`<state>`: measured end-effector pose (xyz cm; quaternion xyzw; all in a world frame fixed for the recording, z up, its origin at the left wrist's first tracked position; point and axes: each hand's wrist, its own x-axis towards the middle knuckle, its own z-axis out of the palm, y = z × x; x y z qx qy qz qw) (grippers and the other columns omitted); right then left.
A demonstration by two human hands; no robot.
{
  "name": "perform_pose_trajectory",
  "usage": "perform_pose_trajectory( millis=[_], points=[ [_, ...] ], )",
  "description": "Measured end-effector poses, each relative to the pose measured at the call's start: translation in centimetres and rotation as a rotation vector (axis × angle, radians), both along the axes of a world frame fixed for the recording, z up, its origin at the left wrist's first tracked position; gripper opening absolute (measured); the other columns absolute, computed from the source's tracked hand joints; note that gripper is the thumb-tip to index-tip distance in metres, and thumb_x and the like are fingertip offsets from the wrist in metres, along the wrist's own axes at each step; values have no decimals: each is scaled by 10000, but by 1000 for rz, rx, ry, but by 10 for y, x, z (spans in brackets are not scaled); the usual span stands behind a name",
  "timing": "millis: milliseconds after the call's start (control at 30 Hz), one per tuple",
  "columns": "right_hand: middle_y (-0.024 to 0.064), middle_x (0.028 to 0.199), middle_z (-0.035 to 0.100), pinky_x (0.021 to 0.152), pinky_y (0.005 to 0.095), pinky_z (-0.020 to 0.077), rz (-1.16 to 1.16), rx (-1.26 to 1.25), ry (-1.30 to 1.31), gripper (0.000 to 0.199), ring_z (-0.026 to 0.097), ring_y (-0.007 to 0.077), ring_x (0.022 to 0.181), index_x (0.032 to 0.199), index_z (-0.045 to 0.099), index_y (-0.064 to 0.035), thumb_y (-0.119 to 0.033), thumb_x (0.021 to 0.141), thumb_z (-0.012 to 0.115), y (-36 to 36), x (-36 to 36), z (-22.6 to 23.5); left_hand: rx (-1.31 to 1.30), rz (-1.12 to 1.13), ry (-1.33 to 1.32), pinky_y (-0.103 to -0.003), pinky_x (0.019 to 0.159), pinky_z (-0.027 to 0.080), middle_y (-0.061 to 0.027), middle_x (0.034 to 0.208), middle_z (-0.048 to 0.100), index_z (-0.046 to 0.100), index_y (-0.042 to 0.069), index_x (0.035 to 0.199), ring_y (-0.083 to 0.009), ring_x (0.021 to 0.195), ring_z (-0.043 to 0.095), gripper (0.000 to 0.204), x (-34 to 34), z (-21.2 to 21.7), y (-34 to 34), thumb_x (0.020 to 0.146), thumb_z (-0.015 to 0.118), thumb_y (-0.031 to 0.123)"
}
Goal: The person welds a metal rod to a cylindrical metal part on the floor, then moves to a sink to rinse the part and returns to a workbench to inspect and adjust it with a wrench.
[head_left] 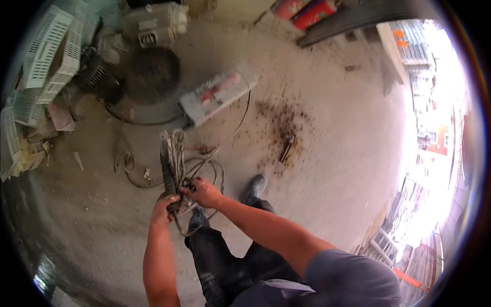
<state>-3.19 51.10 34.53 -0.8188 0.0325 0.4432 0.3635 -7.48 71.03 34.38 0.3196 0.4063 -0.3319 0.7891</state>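
My left hand is closed round the lower end of a bundle of looped grey cable, held up in front of my legs. A dark, ribbed, elongated piece runs along the bundle's left side; its kind is not clear. My right hand has its fingers closed at the bundle's right side, on the cable strands. Loose loops hang below and to the right of both hands. One strand leads up to a long grey box with a red panel, lying on the floor. Fingertips are partly hidden among the loops.
A dark round object and a pale machine casing stand beyond the box. White plastic crates pile up at the left. A small metal piece lies on stained concrete. Red cylinders lie far off.
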Motion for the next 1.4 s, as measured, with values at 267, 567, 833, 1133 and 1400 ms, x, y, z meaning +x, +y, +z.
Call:
perform_pose_trajectory(
  millis=[267, 567, 833, 1133, 1400],
  points=[
    [128, 1050, 710, 830, 374, 532, -57, 131, 148, 436, 670, 212, 912, 1201, 661, -36, -386, 940, 667, -24, 78, 50, 144, -197, 17, -327, 546, 500, -168, 858, 718, 668, -47, 983, -191, 589, 600, 290, 13, 97, 57, 755, 699, 129],
    [61, 794, 607, 628, 467, 514, -1411, 349, 243, 291, 593, 258, 690, 892, 596, -137, -381, 869, 753, -103, 274, -161, 234, -216, 140, -286, 547, 427, -48, 773, 678, 716, 0, 943, -117, 630, 582, 246, 22, 120, 56, 738, 802, 106],
    [92, 815, 631, 547, 403, 538, -1530, 557, 431, 326, 598, 278, 632, 1057, 556, -128, -442, 989, 501, -83, 297, -205, 218, -159, 294, -278, 542, 424, 16, 733, 614, 661, 71, 891, -87, 600, 556, 244, 42, 134, 64, 754, 838, 168],
    [88, 947, 569, 730, 377, 540, -1628, 632, 361, 255, 588, 240, 845, 1086, 500, -106, -353, 1035, 539, -25, 204, -93, 165, 66, 259, -310, 754, 521, -73, 954, 729, 691, -22, 1088, -150, 820, 677, 328, -35, 124, 149, 786, 799, 45],
    [123, 1067, 566, 1022, 541, 446, -1586, 787, 274, 204, 560, 305, 1023, 1122, 492, -69, -245, 1032, 548, 175, 148, 125, 211, 328, 1, -299, 766, 544, -133, 995, 733, 659, -65, 1124, -165, 840, 689, 403, -119, 290, 304, 738, 752, 3]
  ],
)
